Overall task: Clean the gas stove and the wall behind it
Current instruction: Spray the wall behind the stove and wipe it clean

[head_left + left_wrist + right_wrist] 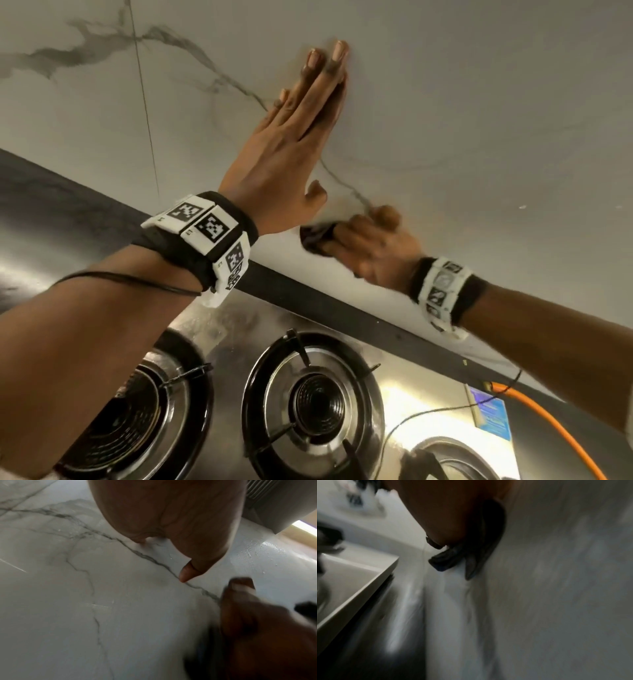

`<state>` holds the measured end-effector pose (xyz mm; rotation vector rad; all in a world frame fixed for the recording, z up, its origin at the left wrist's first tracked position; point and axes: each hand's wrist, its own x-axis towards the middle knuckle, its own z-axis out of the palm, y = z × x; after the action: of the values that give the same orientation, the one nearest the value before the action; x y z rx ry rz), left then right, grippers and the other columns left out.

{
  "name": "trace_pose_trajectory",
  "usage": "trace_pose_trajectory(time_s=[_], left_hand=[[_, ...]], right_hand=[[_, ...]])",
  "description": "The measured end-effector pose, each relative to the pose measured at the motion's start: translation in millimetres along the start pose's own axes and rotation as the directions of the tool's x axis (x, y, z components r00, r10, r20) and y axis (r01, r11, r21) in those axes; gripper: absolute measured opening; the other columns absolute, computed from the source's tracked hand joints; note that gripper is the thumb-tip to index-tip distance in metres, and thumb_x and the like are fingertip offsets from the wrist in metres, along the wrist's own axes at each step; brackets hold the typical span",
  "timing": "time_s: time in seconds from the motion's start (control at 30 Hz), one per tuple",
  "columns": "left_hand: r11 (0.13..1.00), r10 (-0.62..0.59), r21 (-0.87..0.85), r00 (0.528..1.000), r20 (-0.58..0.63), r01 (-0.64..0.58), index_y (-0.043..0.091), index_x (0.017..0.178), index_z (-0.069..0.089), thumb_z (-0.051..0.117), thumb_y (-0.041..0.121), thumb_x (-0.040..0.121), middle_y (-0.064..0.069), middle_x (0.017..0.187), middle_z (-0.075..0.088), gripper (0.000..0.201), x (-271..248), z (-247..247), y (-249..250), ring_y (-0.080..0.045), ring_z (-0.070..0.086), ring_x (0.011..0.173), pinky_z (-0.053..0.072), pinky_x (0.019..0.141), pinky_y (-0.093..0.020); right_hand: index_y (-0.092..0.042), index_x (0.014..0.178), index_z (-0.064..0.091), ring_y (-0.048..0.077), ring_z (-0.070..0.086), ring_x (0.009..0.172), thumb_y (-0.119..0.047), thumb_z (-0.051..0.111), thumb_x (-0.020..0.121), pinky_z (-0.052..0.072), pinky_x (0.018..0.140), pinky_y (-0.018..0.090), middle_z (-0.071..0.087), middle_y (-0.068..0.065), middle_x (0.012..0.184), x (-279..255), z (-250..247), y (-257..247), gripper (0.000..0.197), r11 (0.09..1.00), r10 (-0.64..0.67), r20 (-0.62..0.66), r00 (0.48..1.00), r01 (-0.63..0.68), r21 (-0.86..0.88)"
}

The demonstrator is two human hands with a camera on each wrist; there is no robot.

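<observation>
Against the wall, low and just above the black ledge, the right hand presses a dark cloth to the tile; its fingers lie over the cloth, but blur hides whether they curl round it or bear on it flat. The right wrist view shows the cloth bunched between palm and wall, a fold hanging free below. Just above and beside it, the left hand lies flat on the wall with fingers straight and together, thumb apart, holding nothing; it appears to serve as a brace. The left wrist view shows wet sheen and droplets on the wall toward the right, which suggests that stretch is already wiped, though I cannot confirm it. Faint curved marks remain on the wall right of the left hand. Judged progress: wall cleaning is in hand and unfinished. The stove below, steel with black burner rings, shows smears on its top near the ledge and looks not yet cleaned. An orange hose and a blue label lie at its right end. Surface is pale grey-veined marble-look tile with a thin vertical joint at left; a grey hood is visible overhead in the left wrist view.
</observation>
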<state>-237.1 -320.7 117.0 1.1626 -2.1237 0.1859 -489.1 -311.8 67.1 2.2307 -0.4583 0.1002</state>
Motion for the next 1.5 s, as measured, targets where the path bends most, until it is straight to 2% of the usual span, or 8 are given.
trace_pose_trajectory(time_s=[0.27, 0.43, 0.6, 0.83, 1.03, 1.17, 1.33, 1.5], left_hand=[[0.996, 0.065, 0.053, 0.997, 0.04, -0.068, 0.002, 0.164, 0.001, 0.065, 0.029, 0.085, -0.018, 0.173, -0.006, 0.105, 0, -7, -11, -0.034, -0.007, 0.16, 0.015, 0.129, -0.05], [0.998, 0.047, 0.047, 0.997, 0.054, -0.05, 0.005, 0.165, -0.002, 0.066, 0.031, 0.085, -0.014, 0.174, -0.01, 0.108, -3, -7, -9, -0.03, -0.011, 0.16, 0.015, 0.129, -0.05], [0.999, 0.029, 0.023, 0.999, 0.036, -0.03, 0.007, 0.165, -0.003, 0.068, 0.028, 0.085, -0.012, 0.174, -0.012, 0.11, -2, -5, -2, -0.03, -0.012, 0.16, 0.012, 0.13, -0.05], [1.0, -0.001, 0.005, 1.0, 0.001, 0.001, 0.005, 0.165, -0.004, 0.069, 0.021, 0.086, -0.013, 0.173, -0.012, 0.108, -1, -1, 5, -0.03, -0.012, 0.16, 0.012, 0.13, -0.05], [1.0, 0.013, -0.016, 1.0, 0.001, -0.013, 0.005, 0.165, -0.002, 0.065, 0.006, 0.084, -0.013, 0.174, -0.01, 0.105, -2, -6, 2, -0.029, -0.012, 0.16, 0.011, 0.131, -0.047], [0.999, 0.052, 0.005, 0.998, 0.025, -0.052, 0.001, 0.164, 0.002, 0.065, 0.011, 0.084, -0.016, 0.173, -0.008, 0.103, -1, -10, -4, -0.031, -0.01, 0.16, 0.009, 0.131, -0.043], [0.995, 0.092, 0.042, 0.993, 0.067, -0.095, 0.002, 0.165, 0.002, 0.065, 0.016, 0.086, -0.014, 0.174, -0.01, 0.102, -1, -17, -14, -0.028, -0.011, 0.161, 0.005, 0.131, -0.037], [0.997, 0.069, 0.024, 0.995, 0.066, -0.07, 0.006, 0.165, -0.004, 0.07, 0.03, 0.086, -0.011, 0.173, -0.015, 0.112, -3, -14, -8, -0.028, -0.015, 0.16, 0.01, 0.131, -0.047]], right_hand=[[-0.021, 0.142, 0.063, 0.031, 0.056, 0.13, -0.031, 0.086, 0.075, 0.041, 0.112, 0.057, 0.059, 0.008, 0.141, -50, 46, -72, 0.072, 0.938, -0.319, 0.667, 0.673, 0.326, 0.119], [-0.025, 0.128, 0.072, 0.031, 0.058, 0.126, -0.029, 0.082, 0.077, 0.031, 0.111, 0.057, 0.064, 0.004, 0.129, -71, 34, -67, 0.053, 0.96, -0.269, 0.582, 0.767, 0.263, 0.097], [-0.025, 0.124, 0.07, 0.032, 0.064, 0.113, -0.009, 0.063, 0.083, 0.031, 0.106, 0.055, 0.064, 0.005, 0.121, -94, 0, -44, 0.045, 0.995, 0.096, 0.364, 0.926, -0.096, -0.018], [-0.027, 0.119, 0.072, 0.028, 0.057, 0.102, -0.015, 0.071, 0.09, 0.021, 0.109, 0.052, 0.065, 0.0, 0.1, -34, -50, 20, 0.032, 0.855, 0.51, -0.003, 0.86, -0.508, -0.106], [-0.021, 0.125, 0.071, 0.035, 0.062, 0.11, -0.015, 0.032, 0.105, 0.029, 0.111, 0.058, 0.068, 0.007, 0.12, 5, 3, -31, 0.045, 0.967, 0.255, 0.175, 0.951, -0.255, -0.026], [-0.021, 0.117, 0.074, 0.031, 0.063, 0.111, -0.008, 0.009, 0.103, 0.034, 0.114, 0.058, 0.067, 0.004, 0.117, 2, 32, -74, 0.067, 0.998, 0.012, 0.466, 0.885, -0.039, 0.049], [-0.022, 0.13, 0.071, 0.034, 0.059, 0.126, -0.02, 0.046, 0.091, 0.025, 0.116, 0.061, 0.064, 0.007, 0.133, -53, 42, -76, 0.046, 0.978, -0.205, 0.568, 0.797, 0.189, 0.088], [-0.025, 0.12, 0.072, 0.031, 0.064, 0.113, -0.01, 0.067, 0.085, 0.029, 0.109, 0.056, 0.067, 0.005, 0.122, -78, 0, -44, 0.038, 0.996, 0.076, 0.331, 0.941, -0.088, 0.02]])
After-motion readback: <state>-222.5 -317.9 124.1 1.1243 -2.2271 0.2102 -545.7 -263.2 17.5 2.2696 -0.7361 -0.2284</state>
